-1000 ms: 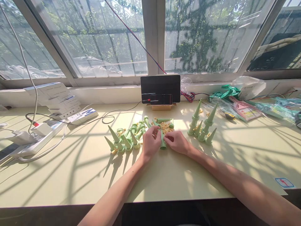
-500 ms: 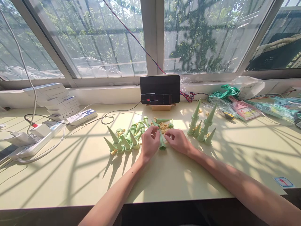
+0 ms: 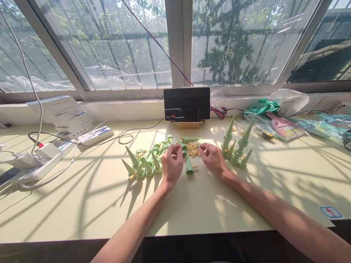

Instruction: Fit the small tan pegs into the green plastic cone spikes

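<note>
A green plant-watering spike (image 3: 189, 166) lies between my hands with its open round end toward me, and a small tan valve (image 3: 195, 166) shows at its right side. My left hand (image 3: 172, 164) is just left of it, fingers curled together close to other green spike parts (image 3: 183, 147). What those fingers hold, if anything, is hidden. To the right, my right hand (image 3: 213, 160) has its fingers pinched at the tip of a green part (image 3: 200, 141), mostly covered. Behind the spike lies a pile of tan valves (image 3: 193, 151).
Several green spikes stand or lie in a cluster (image 3: 145, 166) at left. Upright spikes (image 3: 241, 144) stand at right, close to my right hand. Farther back are a black screen (image 3: 186, 100), white boxes (image 3: 68, 117), a power strip (image 3: 41, 168), cables and plastic bags (image 3: 290, 126).
My hands have moved apart, away from the lying spike. My right hand has gone right and slightly farther back, to a green part. The tan valve beside the spike is now visible.
</note>
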`<action>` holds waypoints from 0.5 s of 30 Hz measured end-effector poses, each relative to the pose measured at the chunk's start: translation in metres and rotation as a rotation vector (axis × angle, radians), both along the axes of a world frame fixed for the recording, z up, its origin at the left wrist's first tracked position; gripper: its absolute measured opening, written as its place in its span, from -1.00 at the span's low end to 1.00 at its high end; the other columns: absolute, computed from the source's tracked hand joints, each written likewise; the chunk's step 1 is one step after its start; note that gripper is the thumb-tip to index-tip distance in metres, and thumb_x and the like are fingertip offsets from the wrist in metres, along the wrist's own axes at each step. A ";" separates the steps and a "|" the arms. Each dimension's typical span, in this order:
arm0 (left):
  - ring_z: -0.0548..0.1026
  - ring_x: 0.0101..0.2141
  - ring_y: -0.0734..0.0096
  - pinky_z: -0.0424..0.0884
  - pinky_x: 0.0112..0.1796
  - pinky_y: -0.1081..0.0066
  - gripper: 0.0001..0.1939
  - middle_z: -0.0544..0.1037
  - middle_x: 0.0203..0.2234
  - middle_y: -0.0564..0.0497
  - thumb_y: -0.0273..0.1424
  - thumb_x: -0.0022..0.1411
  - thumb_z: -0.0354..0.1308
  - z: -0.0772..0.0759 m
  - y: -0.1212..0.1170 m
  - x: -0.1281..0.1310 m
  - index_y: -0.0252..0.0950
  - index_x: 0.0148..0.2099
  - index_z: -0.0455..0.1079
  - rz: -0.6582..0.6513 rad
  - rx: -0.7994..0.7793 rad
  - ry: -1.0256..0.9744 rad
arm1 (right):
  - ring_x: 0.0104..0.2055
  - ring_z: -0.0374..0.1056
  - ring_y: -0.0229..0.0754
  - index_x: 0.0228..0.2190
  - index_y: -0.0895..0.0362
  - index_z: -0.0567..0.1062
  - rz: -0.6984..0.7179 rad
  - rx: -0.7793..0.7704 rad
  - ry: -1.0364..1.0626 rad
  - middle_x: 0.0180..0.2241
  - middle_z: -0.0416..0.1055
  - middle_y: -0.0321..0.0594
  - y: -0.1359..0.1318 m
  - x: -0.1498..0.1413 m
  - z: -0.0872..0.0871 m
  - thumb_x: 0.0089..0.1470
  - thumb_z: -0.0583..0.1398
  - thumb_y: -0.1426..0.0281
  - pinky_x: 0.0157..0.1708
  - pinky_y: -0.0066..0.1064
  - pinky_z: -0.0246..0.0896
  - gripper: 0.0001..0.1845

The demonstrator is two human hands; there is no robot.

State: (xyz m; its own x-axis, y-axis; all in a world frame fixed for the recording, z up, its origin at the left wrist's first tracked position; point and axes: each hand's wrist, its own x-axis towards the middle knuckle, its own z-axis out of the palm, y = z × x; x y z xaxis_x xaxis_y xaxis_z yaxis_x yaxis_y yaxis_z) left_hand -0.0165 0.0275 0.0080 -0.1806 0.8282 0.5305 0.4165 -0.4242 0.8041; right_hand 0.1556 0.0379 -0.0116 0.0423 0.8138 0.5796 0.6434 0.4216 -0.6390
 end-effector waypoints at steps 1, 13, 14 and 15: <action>0.51 -0.43 0.42 0.43 -0.40 0.44 -0.84 0.56 -0.45 0.01 -0.37 0.23 0.09 0.000 0.000 0.000 -0.29 -0.24 0.48 0.003 0.003 0.002 | -0.58 0.20 -0.30 -0.38 0.13 0.50 -0.007 -0.008 0.006 -0.46 0.46 -0.27 0.000 0.000 0.000 0.19 0.12 0.32 -0.45 -0.43 0.16 -0.80; 0.37 -0.57 0.50 0.34 -0.50 0.50 -0.85 0.39 -0.62 0.12 -0.35 0.25 0.09 -0.004 -0.004 0.003 -0.29 -0.23 0.45 -0.156 -0.044 0.033 | -0.56 0.24 -0.28 -0.23 0.14 0.50 -0.022 -0.064 -0.036 -0.28 0.52 -0.17 0.004 0.005 -0.002 0.17 0.10 0.38 -0.41 -0.38 0.21 -0.80; 0.35 -0.58 0.51 0.33 -0.50 0.51 -0.85 0.38 -0.62 0.13 -0.35 0.25 0.09 -0.004 -0.004 0.003 -0.29 -0.23 0.45 -0.164 -0.039 0.041 | -0.56 0.24 -0.28 -0.23 0.14 0.50 -0.018 -0.067 -0.042 -0.27 0.52 -0.17 0.004 0.006 -0.002 0.18 0.09 0.38 -0.41 -0.38 0.21 -0.80; 0.34 -0.58 0.52 0.32 -0.50 0.51 -0.85 0.36 -0.63 0.13 -0.35 0.25 0.09 -0.004 -0.004 0.003 -0.28 -0.23 0.45 -0.168 -0.034 0.047 | -0.55 0.24 -0.28 -0.23 0.14 0.49 -0.016 -0.069 -0.046 -0.26 0.52 -0.16 0.004 0.006 -0.002 0.18 0.09 0.38 -0.41 -0.38 0.21 -0.80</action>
